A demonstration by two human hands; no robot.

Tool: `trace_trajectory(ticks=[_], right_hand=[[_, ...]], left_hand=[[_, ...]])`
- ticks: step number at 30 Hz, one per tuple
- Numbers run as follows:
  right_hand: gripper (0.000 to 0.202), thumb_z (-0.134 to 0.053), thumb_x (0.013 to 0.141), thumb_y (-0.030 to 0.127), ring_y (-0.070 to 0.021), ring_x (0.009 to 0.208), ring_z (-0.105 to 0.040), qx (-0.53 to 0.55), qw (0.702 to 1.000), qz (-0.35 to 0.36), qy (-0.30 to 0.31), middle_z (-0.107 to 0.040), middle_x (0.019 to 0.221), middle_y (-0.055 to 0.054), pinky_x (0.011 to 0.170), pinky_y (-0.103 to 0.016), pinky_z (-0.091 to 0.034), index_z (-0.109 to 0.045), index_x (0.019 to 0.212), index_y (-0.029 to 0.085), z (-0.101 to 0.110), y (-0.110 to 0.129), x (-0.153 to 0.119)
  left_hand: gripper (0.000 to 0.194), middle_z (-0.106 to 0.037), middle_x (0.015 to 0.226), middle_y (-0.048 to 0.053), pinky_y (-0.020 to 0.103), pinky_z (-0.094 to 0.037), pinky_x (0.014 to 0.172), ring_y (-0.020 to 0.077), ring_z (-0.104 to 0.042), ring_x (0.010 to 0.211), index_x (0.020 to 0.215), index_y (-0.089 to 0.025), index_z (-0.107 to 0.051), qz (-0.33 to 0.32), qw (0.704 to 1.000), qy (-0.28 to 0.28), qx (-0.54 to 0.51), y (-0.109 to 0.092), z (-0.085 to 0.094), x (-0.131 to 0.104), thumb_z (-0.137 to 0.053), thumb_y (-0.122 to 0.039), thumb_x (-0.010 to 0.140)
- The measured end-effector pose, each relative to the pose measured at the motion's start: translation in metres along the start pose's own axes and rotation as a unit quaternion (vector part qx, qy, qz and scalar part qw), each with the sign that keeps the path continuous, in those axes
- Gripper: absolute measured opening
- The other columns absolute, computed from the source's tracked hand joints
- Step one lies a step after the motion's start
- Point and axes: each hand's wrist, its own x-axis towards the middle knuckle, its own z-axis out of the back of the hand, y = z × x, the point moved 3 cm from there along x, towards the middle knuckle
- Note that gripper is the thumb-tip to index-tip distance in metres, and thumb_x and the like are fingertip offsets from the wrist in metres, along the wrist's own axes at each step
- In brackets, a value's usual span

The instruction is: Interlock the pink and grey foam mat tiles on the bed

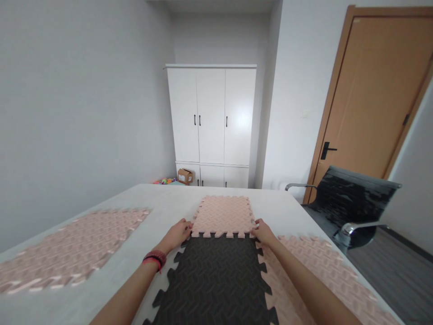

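A pink foam mat tile with jigsaw edges lies on the table ahead of me. My left hand has its fingers closed at the tile's near left corner. At the near right corner, my right hand pinches the edge. The tile's near toothed edge meets or slightly overlaps the far edge of a black foam mat tile; I cannot tell whether the teeth are interlocked. Under my right forearm, pink foam mat stretches along the black tile's right side.
More pink foam mat lies at the left of the white table. A black chair stands by the table's right side, near a wooden door. Beyond the far edge are a white cabinet and a cardboard box.
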Motion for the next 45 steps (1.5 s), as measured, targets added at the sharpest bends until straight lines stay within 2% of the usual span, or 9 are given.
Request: trace_trajectory(ticks=[5,8,17,25,30,33,35,41,45], right_hand=[[0.035,-0.061,0.068,0.021,-0.0174,0.084,-0.060,-0.057,0.998,0.003,-0.004,-0.064,0.100,-0.012,0.070,-0.024,-0.041,-0.056,0.102,0.011,0.002,-0.008,0.009],[0.031,-0.061,0.070,0.025,-0.0179,0.086,-0.060,-0.082,0.997,0.008,0.002,-0.063,0.099,-0.012,0.069,-0.024,-0.041,-0.058,0.097,0.011,0.004,-0.008,0.009],[0.037,-0.063,0.067,0.021,-0.0176,0.085,-0.059,-0.139,0.990,0.010,0.019,-0.061,0.105,-0.013,0.067,-0.024,-0.039,-0.057,0.103,0.012,0.005,-0.001,0.004],[0.028,-0.056,0.075,0.022,-0.0189,0.092,-0.059,-0.183,0.982,0.023,0.025,-0.058,0.107,-0.014,0.068,-0.023,-0.039,-0.057,0.101,0.012,0.005,0.005,0.000],[0.026,-0.051,0.078,0.018,-0.0190,0.087,-0.061,-0.216,0.976,0.028,0.026,-0.058,0.107,-0.015,0.068,-0.025,-0.039,-0.057,0.102,0.012,0.005,0.013,-0.004],[0.024,-0.048,0.079,0.015,-0.0202,0.087,-0.062,-0.236,0.971,0.032,0.025,-0.058,0.105,-0.016,0.068,-0.025,-0.039,-0.057,0.101,0.012,0.004,0.015,-0.005],[0.024,-0.048,0.080,0.015,-0.0205,0.087,-0.062,-0.247,0.968,0.038,0.025,-0.058,0.106,-0.016,0.068,-0.026,-0.040,-0.057,0.101,0.012,0.004,0.016,-0.007],[0.026,-0.043,0.081,0.011,-0.0232,0.090,-0.062,-0.280,0.956,0.089,0.017,-0.058,0.106,-0.019,0.071,-0.030,-0.043,-0.058,0.103,0.009,0.009,0.037,-0.020],[0.031,-0.038,0.084,0.012,-0.0217,0.103,-0.056,-0.282,0.937,0.204,0.029,-0.058,0.112,-0.013,0.079,-0.031,-0.044,-0.058,0.108,0.016,0.001,0.068,-0.045]], left_hand=[[0.026,-0.060,0.092,0.002,0.036,-0.049,0.076,0.0129,-0.057,0.076,0.089,-0.015,-0.059,0.045,0.995,0.003,0.088,-0.006,-0.006,0.009,-0.048,-0.039,0.087],[0.027,-0.062,0.092,0.003,0.036,-0.050,0.077,0.0130,-0.058,0.078,0.088,-0.015,-0.059,0.056,0.990,0.013,0.126,-0.012,-0.005,0.011,-0.049,-0.040,0.087],[0.030,-0.063,0.098,0.004,0.041,-0.049,0.084,0.0163,-0.059,0.089,0.092,-0.015,-0.060,0.059,0.976,0.030,0.205,-0.034,-0.001,-0.001,-0.048,-0.042,0.087],[0.031,-0.061,0.105,0.006,0.048,-0.042,0.092,0.0208,-0.056,0.099,0.103,-0.016,-0.057,0.078,0.970,-0.010,0.231,-0.047,-0.005,-0.010,-0.046,-0.040,0.087],[0.031,-0.056,0.119,0.009,0.055,-0.032,0.102,0.0246,-0.052,0.110,0.114,-0.016,-0.052,0.013,0.974,-0.028,0.223,-0.079,-0.002,-0.007,-0.049,-0.025,0.086],[0.031,-0.059,0.114,0.006,0.045,-0.041,0.097,0.0200,-0.056,0.104,0.115,-0.018,-0.052,-0.066,0.980,0.012,0.188,-0.104,-0.010,-0.008,-0.048,-0.015,0.084],[0.032,-0.062,0.108,0.005,0.039,-0.046,0.089,0.0184,-0.059,0.099,0.113,-0.017,-0.054,-0.090,0.981,0.038,0.169,-0.115,-0.018,-0.011,-0.044,-0.010,0.083],[0.062,-0.063,0.112,0.009,0.034,-0.047,0.086,0.0212,-0.061,0.101,0.130,-0.024,-0.043,-0.099,0.983,0.057,0.144,-0.122,-0.025,-0.016,-0.036,-0.002,0.073],[0.059,-0.063,0.111,0.009,0.037,-0.048,0.084,0.0235,-0.063,0.096,0.127,-0.029,-0.048,-0.099,0.982,0.061,0.151,-0.129,-0.024,-0.013,-0.033,-0.005,0.075]])
